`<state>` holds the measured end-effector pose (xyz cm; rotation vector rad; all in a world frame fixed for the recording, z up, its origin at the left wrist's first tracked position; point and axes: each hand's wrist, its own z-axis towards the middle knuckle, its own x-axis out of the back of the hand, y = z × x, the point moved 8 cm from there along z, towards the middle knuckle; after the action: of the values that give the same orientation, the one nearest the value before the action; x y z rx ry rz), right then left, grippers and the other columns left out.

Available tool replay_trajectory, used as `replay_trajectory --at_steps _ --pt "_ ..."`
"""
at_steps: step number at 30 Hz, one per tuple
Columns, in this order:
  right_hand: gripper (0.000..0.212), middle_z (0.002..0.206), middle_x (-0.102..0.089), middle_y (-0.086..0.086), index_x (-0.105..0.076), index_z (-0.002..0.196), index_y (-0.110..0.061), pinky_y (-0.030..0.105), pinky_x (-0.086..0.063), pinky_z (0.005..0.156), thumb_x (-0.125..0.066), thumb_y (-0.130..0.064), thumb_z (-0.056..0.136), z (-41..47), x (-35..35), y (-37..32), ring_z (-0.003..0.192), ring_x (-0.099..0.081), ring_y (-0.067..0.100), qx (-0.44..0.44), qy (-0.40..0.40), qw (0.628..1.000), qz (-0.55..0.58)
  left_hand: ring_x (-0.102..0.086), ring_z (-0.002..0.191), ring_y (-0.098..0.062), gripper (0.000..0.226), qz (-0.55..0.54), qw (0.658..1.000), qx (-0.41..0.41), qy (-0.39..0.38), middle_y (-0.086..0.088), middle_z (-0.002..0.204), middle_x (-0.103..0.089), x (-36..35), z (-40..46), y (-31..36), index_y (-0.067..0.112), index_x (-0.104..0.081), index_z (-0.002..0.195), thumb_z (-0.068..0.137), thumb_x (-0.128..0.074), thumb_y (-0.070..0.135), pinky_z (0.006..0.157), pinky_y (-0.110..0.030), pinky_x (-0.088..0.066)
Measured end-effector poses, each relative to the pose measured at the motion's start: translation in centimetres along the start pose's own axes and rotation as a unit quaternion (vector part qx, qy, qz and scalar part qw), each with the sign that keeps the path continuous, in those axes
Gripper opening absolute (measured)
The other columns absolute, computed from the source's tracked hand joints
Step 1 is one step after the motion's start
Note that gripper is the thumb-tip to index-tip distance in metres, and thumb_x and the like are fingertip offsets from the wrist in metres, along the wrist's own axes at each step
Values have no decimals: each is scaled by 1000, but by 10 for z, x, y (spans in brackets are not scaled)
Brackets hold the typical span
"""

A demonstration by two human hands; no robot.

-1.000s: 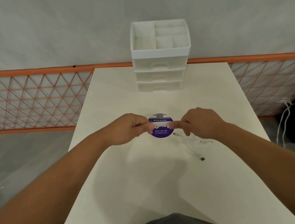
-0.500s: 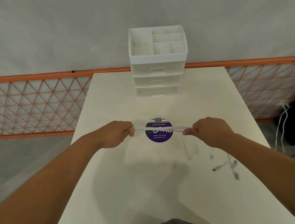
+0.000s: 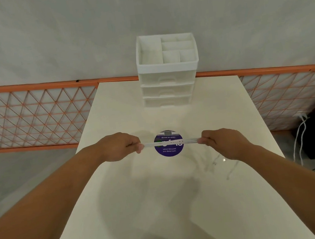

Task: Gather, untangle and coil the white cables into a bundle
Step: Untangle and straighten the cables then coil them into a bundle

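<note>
A bunch of white cables is stretched taut and level between my two hands, a little above the cream table. My left hand pinches the left end and my right hand pinches the right end. The loose cable tails hang blurred below my right hand, with connector ends near the table's right side. The strands between my hands lie close together, so I cannot tell how many there are.
A round purple sticker lies on the table under the stretched cables. A white drawer organiser stands at the table's far edge. Orange mesh fencing runs behind. Other white cords hang off to the right, beyond the table.
My hands have moved apart from touching over the sticker, drawing the cables out straight between them. The loose tails have lifted off the table and swing below my right hand.
</note>
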<state>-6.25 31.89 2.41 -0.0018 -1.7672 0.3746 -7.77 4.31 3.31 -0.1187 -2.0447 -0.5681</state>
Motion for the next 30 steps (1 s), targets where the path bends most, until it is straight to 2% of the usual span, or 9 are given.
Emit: replay_trajectory --at_steps 5,9,12,13,15,17,19,22,30 --pt "54 62 -49 -3 -37 63 -21 29 -35 53 -22 -64 92 9 4 24 57 -46 15 -79 7 996 -48 -44 63 -9 27 -85 995 -16 -40 7 69 -49 4 4 3 19 -63 99 103 -37 23 60 -20 -35" --pt "39 76 -56 1 -48 69 -24 30 -41 62 -34 -47 98 10 -17 34 70 -55 18 -141 -103 982 68 -49 69 -10 28 -112 992 -45 -48 6 72 -53 3 3 17 18 -61 108 104 -33 19 68 -22 -39" --pt "28 128 -56 10 -55 116 -13 34 -41 97 -45 -29 95 11 -22 25 121 -51 27 -96 -160 982 -10 -46 69 -8 30 -104 991 -64 -56 8 74 -51 5 4 33 15 -61 113 104 -32 17 68 -23 -38" --pt "51 146 -43 9 -40 138 -10 38 -31 111 -51 -27 92 10 -19 10 135 -39 26 -67 -172 983 -9 -45 71 -8 30 -94 991 -72 -60 9 75 -51 6 4 40 15 -61 113 103 -32 16 68 -23 -37" --pt "78 156 -29 1 -21 150 -16 42 -19 118 -63 -31 86 12 -6 -39 142 -28 22 7 -173 981 86 -46 75 -11 29 -77 991 -88 -71 11 77 -52 8 8 57 11 -61 109 102 -33 15 67 -23 -37" --pt "64 138 -51 -4 -41 139 -21 37 -39 107 -67 -41 84 18 7 -88 130 -46 19 52 -169 958 226 -50 80 -14 26 -75 989 -102 -77 6 84 -57 12 11 75 6 -61 102 100 -36 13 70 -24 -40" --pt "26 93 -70 -7 -62 100 -21 31 -50 86 -62 -44 87 21 14 -111 97 -64 15 74 -165 941 286 -53 81 -11 22 -94 986 -108 -79 4 87 -60 20 12 84 8 -61 100 99 -40 14 75 -25 -42" --pt "36 47 -54 -13 -57 62 -24 19 -41 55 -53 -35 95 22 25 -103 48 -50 2 99 -109 940 307 -47 77 -11 25 -129 985 -96 -68 3 82 -52 33 8 74 9 -61 98 102 -40 21 75 -25 -38" --pt "41 54 -49 -8 -66 72 -11 17 -35 51 -50 -42 95 14 26 -45 48 -41 3 70 -70 971 218 -43 59 1 25 -172 980 -54 -81 9 67 -44 35 -5 36 25 -64 87 101 -44 24 61 -8 -35"
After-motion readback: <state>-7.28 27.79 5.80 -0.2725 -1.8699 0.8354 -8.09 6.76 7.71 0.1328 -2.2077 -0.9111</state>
